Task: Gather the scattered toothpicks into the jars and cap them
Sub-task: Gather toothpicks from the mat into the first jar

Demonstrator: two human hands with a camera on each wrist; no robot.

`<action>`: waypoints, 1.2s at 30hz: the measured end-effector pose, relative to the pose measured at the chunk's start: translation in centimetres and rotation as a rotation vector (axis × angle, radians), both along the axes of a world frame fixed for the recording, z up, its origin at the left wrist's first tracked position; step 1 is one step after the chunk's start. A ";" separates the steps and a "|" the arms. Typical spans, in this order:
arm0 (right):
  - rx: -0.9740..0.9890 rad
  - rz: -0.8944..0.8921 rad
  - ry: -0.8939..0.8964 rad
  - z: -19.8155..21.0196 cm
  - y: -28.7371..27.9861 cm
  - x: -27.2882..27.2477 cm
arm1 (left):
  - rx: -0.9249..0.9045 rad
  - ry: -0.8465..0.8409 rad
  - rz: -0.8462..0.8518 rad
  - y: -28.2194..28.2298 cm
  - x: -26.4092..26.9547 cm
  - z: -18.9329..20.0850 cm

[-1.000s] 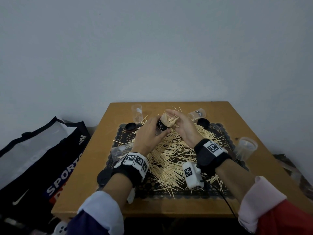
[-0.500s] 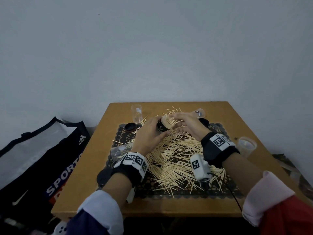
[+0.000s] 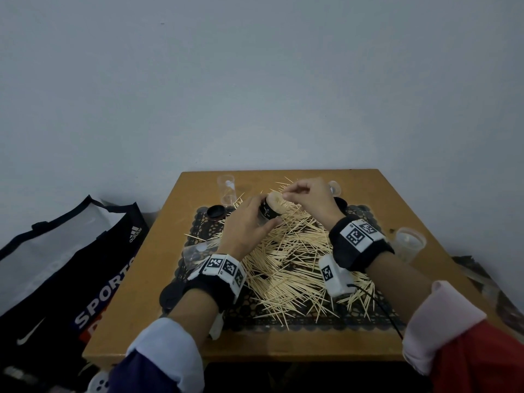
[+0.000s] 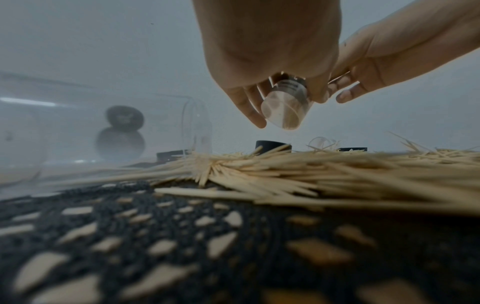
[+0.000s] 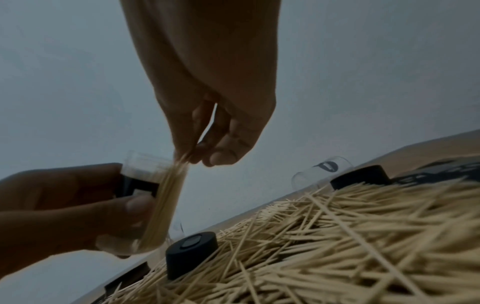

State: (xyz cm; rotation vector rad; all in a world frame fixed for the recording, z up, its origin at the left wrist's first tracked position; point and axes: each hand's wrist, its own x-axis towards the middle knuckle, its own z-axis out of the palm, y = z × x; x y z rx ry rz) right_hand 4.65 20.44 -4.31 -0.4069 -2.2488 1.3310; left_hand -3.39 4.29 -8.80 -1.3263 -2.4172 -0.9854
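A clear jar with a black label [image 3: 269, 212] is tilted in my left hand [image 3: 255, 222], which grips it above the black lace mat [image 3: 246, 316]. The jar [image 5: 145, 185] is packed with toothpicks. My right hand [image 3: 292, 194] is at the jar's mouth. In the right wrist view its fingertips [image 5: 207, 158] pinch the ends of the toothpicks in the jar. A thick pile of loose toothpicks [image 3: 295, 256] covers the mat under both hands. From the left wrist view the jar's base [image 4: 283, 111] shows between my fingers.
Empty clear jars: one upright at the back left [image 3: 226, 190], one behind my right hand [image 3: 334, 188], one at the right [image 3: 408, 245], one lying at the left [image 3: 198, 251]. Black caps [image 3: 216, 212] [image 3: 341, 204] [image 3: 170, 293] lie around. A sports bag [image 3: 65, 265] stands left of the table [image 3: 147, 293].
My right hand has moved away and to the right, its fingertips now on top of the jar's mouth. The toothpicks that stuck out of the jar sit lower in it.
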 end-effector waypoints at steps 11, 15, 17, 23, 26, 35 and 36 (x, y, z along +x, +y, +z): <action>0.077 0.064 -0.252 -0.4 1.8 0.9 | -0.011 -0.001 0.029 0.0 0.0 0.1; 0.435 0.198 -0.698 -2.3 1.6 1.2 | -0.013 -0.007 0.030 0.0 -0.2 -0.1; 0.481 0.205 -0.723 -2.8 1.5 1.3 | -0.016 -0.004 0.032 0.0 -0.2 -0.1; 0.528 0.236 -0.747 -2.5 1.7 1.5 | -0.017 0.001 0.027 -0.1 -0.2 -0.2; 0.556 0.270 -0.790 -2.3 1.7 1.5 | -0.020 0.001 0.027 0.0 -0.2 -0.2; 0.633 0.152 -0.763 -2.8 0.4 0.9 | -0.032 0.007 0.031 0.0 -0.2 -0.1; 0.629 0.140 -0.747 -2.7 0.4 0.9 | -0.035 0.010 0.033 0.0 -0.2 -0.1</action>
